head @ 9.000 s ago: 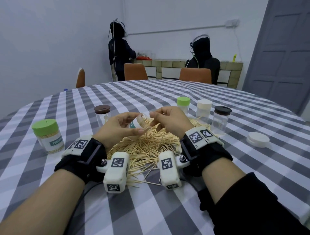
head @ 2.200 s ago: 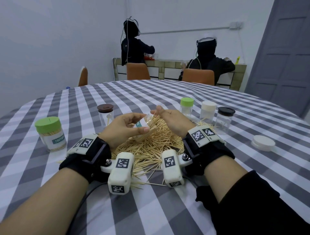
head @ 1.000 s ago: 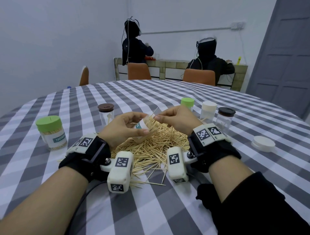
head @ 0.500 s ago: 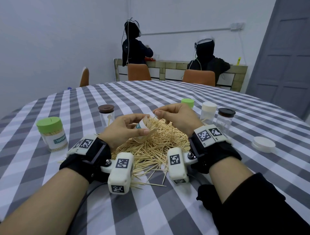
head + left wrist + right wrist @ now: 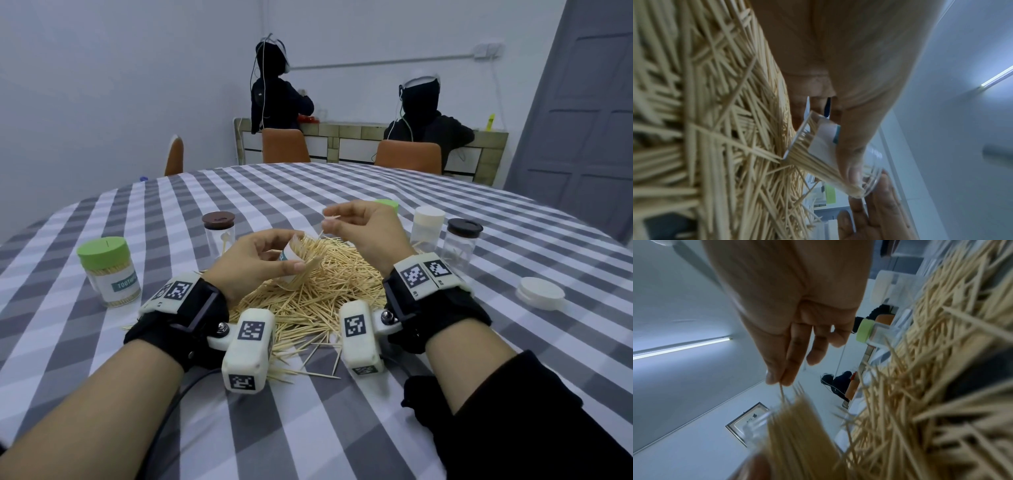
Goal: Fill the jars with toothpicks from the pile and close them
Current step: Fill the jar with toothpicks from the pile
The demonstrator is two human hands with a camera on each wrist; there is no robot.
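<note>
Two hands are at work above the pile [image 5: 318,291] at the centre of the head view. Half a second ago the right hand [image 5: 366,233] had its fingertips at the mouth of the jar [image 5: 291,253]; it now stands higher and further right, clear of the mouth, with a toothpick [image 5: 331,217] or two pinched between thumb and fingertips. I judge this a fresh pick on its way in, so filling of this jar goes on and closing is not yet due.

The left hand [image 5: 253,260] is curled around the jar, holding it tilted just above the pile, mouth toward the right hand. The jar is clear-walled with a white label edged in teal. The left wrist view shows it densely packed with parallel toothpicks, several tips standing past the rim.

Its likely cap, a white lid [image 5: 540,293], lies apart at mid right. At mid left a green-lidded jar [image 5: 108,270] stands full and closed.
</note>
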